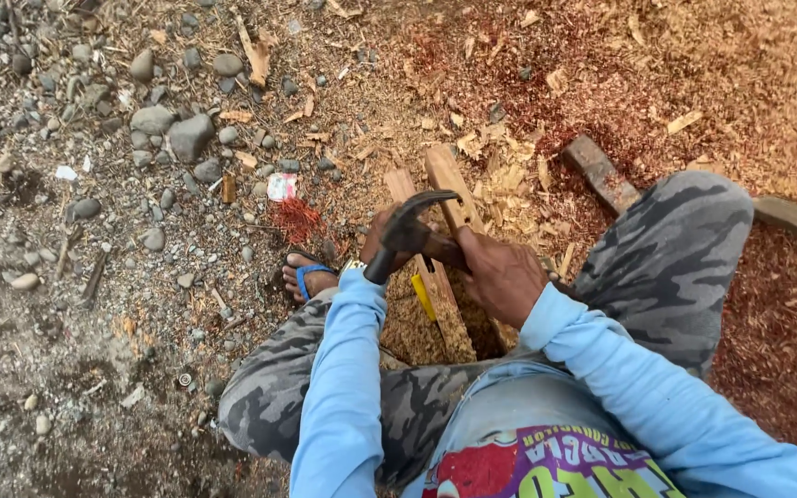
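Underfoot, bare ground (pixel 66 369): grey gravel and stones on the left, reddish sawdust and pale shavings on the right. Crouched over it, legs in grey camouflage trousers (pixel 671 258), knees spread wide, arms in light blue sleeves (pixel 343 387) reaching forward between them. Beyond the right knee, a dark weathered beam (pixel 601 173) lying flat in the sawdust, partly hidden by the trouser leg. Between the knees, two pale wooden slats (pixel 445 184) side by side, running away from the body and angled slightly left, far ends resting among the shavings. Left foot in a blue-strapped sandal (pixel 309 275) planted just left of the slats, on the gravel's edge. Right hand (pixel 502 275) closed on the near part of the slats, knuckles up, pressing down. Left hand (pixel 389 242) wrapped shut around the neck of a claw hammer (pixel 408 226), mostly hidden behind the tool; dark steel head raised above the slats, claw curving to the right, handle pointing down toward the left wrist. Something yellow (pixel 423 295) showing beside the slats below the hands; kind not clear. Near the gravel, a small white scrap (pixel 280 186) beside a tuft of red fibres (pixel 297 219).
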